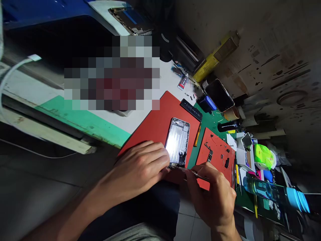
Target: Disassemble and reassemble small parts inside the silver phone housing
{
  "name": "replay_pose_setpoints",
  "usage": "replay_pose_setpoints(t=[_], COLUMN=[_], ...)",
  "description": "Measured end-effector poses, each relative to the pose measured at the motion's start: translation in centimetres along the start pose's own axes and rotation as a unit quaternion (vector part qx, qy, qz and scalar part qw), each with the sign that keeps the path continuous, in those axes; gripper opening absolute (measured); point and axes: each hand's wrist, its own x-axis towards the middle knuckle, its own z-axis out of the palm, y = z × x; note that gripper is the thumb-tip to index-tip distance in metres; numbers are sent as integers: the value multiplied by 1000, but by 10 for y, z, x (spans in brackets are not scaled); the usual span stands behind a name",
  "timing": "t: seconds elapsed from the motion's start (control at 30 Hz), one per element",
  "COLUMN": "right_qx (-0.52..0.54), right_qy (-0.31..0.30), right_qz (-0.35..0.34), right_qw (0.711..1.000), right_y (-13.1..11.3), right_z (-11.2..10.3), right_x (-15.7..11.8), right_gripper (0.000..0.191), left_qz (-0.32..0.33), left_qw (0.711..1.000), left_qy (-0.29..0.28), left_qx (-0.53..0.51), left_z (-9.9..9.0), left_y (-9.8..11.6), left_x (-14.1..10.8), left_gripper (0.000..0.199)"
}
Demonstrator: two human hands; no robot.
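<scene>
An opened smartphone housing (177, 140) lies on a red mat (160, 115), its bare metal inside shining in the light. At its lower left edge my left hand (142, 164) grips it, fingers curled together. My right hand (213, 190) pinches a slim silver metal tool (200, 176) with a ridged grip, pointed left at the phone's bottom end. The tool's tip and its exact contact are hard to make out. Above the phone rests a black battery (191, 109), with an orange-handled screwdriver (197, 135) to the right.
A second red mat (203, 154) holds a logic board (209, 155) and small parts. Further right are a blue-capped bottle (273, 192), a white box (243, 157) and a green packet (263, 156). A glue tube (183, 82) and an upright phone (219, 95) stand behind.
</scene>
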Motion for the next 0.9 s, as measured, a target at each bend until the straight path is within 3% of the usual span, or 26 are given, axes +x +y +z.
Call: replay_pose_setpoints(t=[0.37, 0.7, 0.9], right_qx=[-1, 128, 11], right_qy=[-4, -110, -50], right_qz=[-3, -7, -14], right_qw=[1000, 986, 999], right_y=[0, -4, -1], right_z=[1, -9, -2], right_x=[1, 9, 14], right_gripper=[17, 29, 20], left_qz=[1, -8, 3], left_qw=[1000, 1000, 1000], left_qy=[2, 2, 3], left_qx=[2, -15, 12], left_z=[-1, 0, -1], left_y=[0, 0, 1], left_x=[1, 1, 1], left_gripper=[17, 20, 24])
